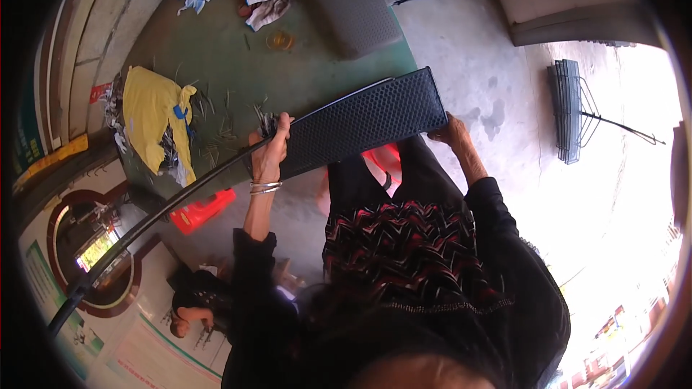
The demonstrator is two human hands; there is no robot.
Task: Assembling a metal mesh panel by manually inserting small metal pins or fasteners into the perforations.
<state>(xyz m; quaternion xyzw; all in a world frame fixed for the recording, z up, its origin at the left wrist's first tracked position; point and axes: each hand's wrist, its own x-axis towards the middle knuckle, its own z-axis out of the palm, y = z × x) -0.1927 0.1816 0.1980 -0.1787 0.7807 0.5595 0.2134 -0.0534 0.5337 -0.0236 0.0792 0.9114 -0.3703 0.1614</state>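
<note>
Two hands hold one long black mesh panel (pixel 364 124) out in front of the body, above a green floor (pixel 216 57). The left hand (pixel 270 145) has its fingers wrapped around the panel's upper rim near the middle, thumb side toward the person, with bangles (pixel 265 187) on the wrist below it. The right hand (pixel 450 132) grips the lower corner at the panel's right end, fingers curled under the edge and mostly hidden behind it. From the left hand the panel runs on as a narrow dark strip toward the lower left of the picture, so a good share of its length hangs out beyond both grips. It looks rigid: the perforated face stays flat and the rim keeps a clean line, the curve being the lens's doing. Being openwork, it is probably light for its size but unwieldy, and the long unsupported end would likely swing or lever against the left wrist. The rim seems the surest place to hold, with the hands set wide apart. A yellow cloth (pixel 151 112) lies on the floor beyond, and a red crate (pixel 202 210) sits below the strip.
</note>
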